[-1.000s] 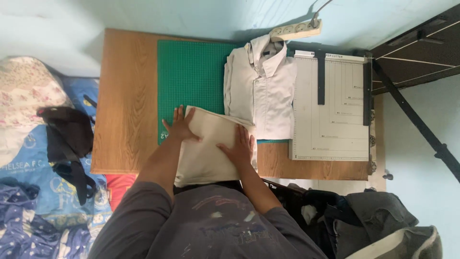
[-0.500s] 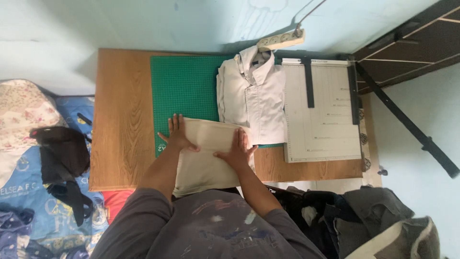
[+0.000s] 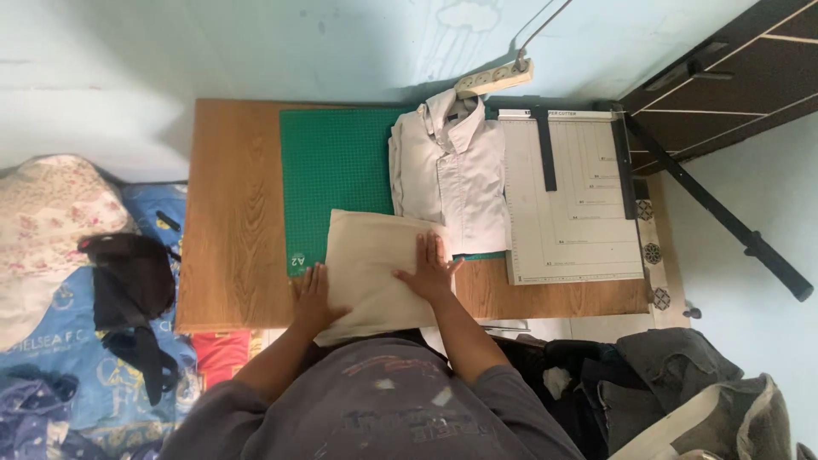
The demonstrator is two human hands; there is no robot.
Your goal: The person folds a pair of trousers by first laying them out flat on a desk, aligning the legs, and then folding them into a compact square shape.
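At the far left a bed (image 3: 60,341) with a blue patterned sheet carries a floral pillow (image 3: 51,221) and a black bag (image 3: 128,285). Next comes the wooden counter (image 3: 239,213), with a green cutting mat (image 3: 336,170) spread over its middle. The left hand (image 3: 313,298) lies flat with fingers spread at the near left corner of a folded beige cloth (image 3: 379,264), which rests partly on the mat and reaches the counter's near edge. The right hand (image 3: 430,271) presses flat and open on the cloth's right side, gripping nothing. Just beyond it lies a folded pale grey shirt (image 3: 452,179), collar toward the wall, its lower edge touching the cloth. Right of the shirt sits a white paper cutter (image 3: 571,204), with a power strip (image 3: 494,78) behind against the wall. A heap of dark clothes (image 3: 665,383) lies at the lower right.
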